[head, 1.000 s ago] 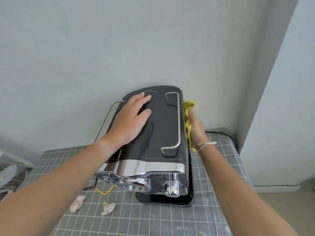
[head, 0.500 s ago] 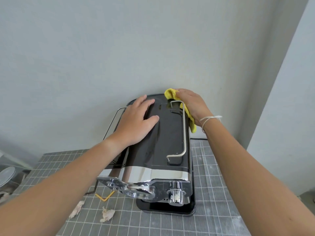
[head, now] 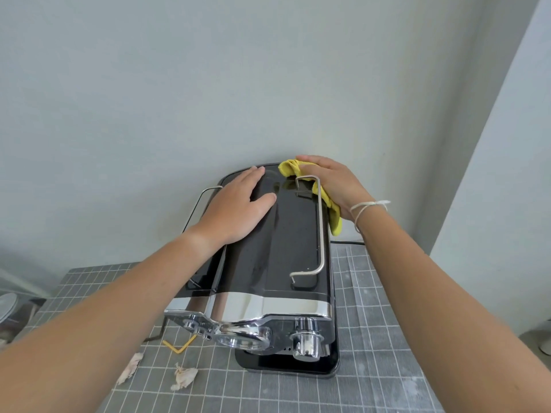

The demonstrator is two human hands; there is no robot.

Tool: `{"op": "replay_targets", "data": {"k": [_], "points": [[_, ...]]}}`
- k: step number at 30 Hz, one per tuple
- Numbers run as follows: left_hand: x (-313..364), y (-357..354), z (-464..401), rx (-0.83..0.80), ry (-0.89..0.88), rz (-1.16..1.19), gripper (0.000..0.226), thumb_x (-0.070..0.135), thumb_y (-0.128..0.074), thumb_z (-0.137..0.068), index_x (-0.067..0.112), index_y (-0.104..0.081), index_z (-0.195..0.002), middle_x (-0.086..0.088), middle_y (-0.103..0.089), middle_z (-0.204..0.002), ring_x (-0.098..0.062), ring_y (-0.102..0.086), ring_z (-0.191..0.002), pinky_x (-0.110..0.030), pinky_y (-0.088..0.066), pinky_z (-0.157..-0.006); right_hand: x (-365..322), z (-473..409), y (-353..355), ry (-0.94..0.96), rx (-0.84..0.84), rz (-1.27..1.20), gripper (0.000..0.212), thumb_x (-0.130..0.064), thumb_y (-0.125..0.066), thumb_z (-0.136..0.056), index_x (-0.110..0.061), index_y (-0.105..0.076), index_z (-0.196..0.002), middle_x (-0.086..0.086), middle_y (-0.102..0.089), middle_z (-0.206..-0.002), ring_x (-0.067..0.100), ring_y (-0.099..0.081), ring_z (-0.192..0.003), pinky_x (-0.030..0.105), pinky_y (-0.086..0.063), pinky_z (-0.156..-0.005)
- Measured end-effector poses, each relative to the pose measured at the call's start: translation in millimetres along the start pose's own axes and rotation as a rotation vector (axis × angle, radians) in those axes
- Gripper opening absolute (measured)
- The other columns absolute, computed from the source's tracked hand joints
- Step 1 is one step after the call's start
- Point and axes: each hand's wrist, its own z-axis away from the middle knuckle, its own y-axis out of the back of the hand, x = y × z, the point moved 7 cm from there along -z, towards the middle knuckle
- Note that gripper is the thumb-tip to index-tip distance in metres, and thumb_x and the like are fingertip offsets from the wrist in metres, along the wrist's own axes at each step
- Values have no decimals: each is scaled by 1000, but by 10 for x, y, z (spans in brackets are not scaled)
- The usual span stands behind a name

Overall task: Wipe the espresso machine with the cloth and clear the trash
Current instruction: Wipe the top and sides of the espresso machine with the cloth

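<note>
A black and chrome espresso machine point(head: 286, 242) stands on a grey checked table point(head: 387, 338), its back near the wall. My left hand point(head: 235, 207) lies flat on the machine's top, fingers spread, holding nothing. My right hand point(head: 334, 186) presses a yellow cloth point(head: 335, 216) onto the top's far right corner, beside a metal rail point(head: 321, 228). Part of the cloth hangs down the machine's right side. Two crumpled paper scraps point(head: 183, 378) point(head: 129, 372) and a bent yellow strip point(head: 179, 347) lie on the table left of the machine's front.
A black cable point(head: 348, 242) runs behind the machine on the right. A wall rises directly behind, and another wall juts out at the right. A grey round object point(head: 7, 308) sits past the table's left edge.
My right hand has lifted the cloth from the machine's right side up onto the far right corner of its top. My left hand has stayed flat on the top.
</note>
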Motion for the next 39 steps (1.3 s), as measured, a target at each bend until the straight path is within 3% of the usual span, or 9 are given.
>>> {"op": "replay_targets", "data": {"k": [5,12,17,20,23,28,31,34,39], "points": [[-9,2,5,3,-1,19,57,33,-46,-91,22,-30,-145,6,-24,-156,-8,-18,-144,-26,-14,-116,109,173,67,-16,86,-106,18,-26,-62,-83,-25,-70,-99,1,-70,-111,17,-65,-100,39,-49,-99],[-12,-4,-9,11,2,32,55,30,-44,-92,21,-30,-144,6,-25,-156,-8,-18,-144,-23,-13,-114,83,279,36,-20,59,-184,12,-20,-64,-83,-23,-71,-93,0,-71,-94,15,-65,-84,30,-54,-82],[-12,-4,6,6,6,35,55,31,-44,-91,22,-30,-144,6,-25,-156,-8,-18,-144,-25,-14,-114,87,461,19,48,117,-132,15,-18,-60,-86,-29,-70,-83,-2,-67,-107,16,-61,-103,36,-46,-102],[-13,2,5,12,9,43,55,30,-44,-91,21,-31,-144,7,-25,-156,-9,-18,-144,-25,-14,-114,85,721,-20,103,113,-66,18,-16,-55,-89,-27,-69,-88,-2,-60,-122,12,-54,-115,20,-40,-99],[-25,-2,4,11,6,42,54,28,-42,-92,20,-31,-144,5,-27,-155,-10,-20,-144,-26,-15,-114,107,946,-68,146,70,54,21,-16,-51,-90,-22,-70,-99,-10,-46,-134,0,-32,-133,2,-29,-95],[-20,-6,11,-1,6,56,53,26,-40,-92,18,-31,-144,3,-27,-155,-12,-20,-144,-27,-14,-116,152,1444,-141,177,-2,71,28,-12,-48,-92,-27,-71,-88,-13,-33,-147,-7,-28,-134,-4,-25,-95],[-6,3,20,-1,5,60,53,26,-40,-92,17,-32,-144,2,-27,-155,-13,-20,-144,-28,-14,-116,145,1647,-182,195,-30,31,30,-14,-50,-91,-32,-70,-78,-18,-34,-146,-5,-32,-133,17,-31,-108],[-9,8,21,-6,7,58,54,26,-39,-92,16,-31,-144,2,-26,-156,-13,-20,-144,-28,-14,-116,37,1529,-190,197,-18,101,27,-15,-49,-92,-31,-68,-80,-12,-34,-147,-3,-29,-134,1,-27,-98],[-23,2,26,-7,-2,64,54,26,-39,-92,16,-31,-144,2,-27,-156,-14,-21,-144,-29,-15,-116,-31,1396,-181,200,-31,261,24,-16,-45,-93,-25,-67,-95,-8,-28,-151,-1,-22,-138,17,-19,-105]]}}
